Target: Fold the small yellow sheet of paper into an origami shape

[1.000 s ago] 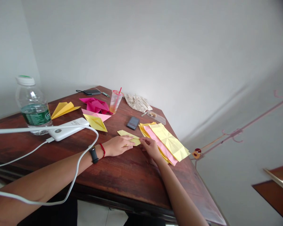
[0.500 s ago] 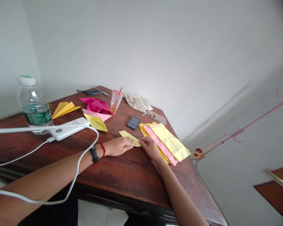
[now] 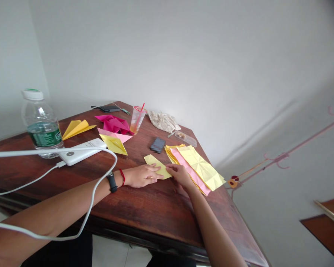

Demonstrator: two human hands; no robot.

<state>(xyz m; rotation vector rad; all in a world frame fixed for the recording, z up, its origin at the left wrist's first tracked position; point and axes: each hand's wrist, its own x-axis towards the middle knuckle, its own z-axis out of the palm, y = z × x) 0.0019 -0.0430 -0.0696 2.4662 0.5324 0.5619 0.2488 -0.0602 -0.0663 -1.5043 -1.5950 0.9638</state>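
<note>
Pressing flat and open, your left hand (image 3: 141, 176) pinned the pale yellow folded paper (image 3: 153, 162) at lower centre of the frame. Your right hand (image 3: 179, 175) touched its right tip, beside the stacked yellow-and-pink creased paper sheets (image 3: 196, 167); whether it gripped was hidden.

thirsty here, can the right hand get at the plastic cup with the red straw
Probably yes. The right hand sits at the yellow folded paper, and the plastic cup stands beyond it, with only a flat blurred phone between, low enough to pass over.
</note>
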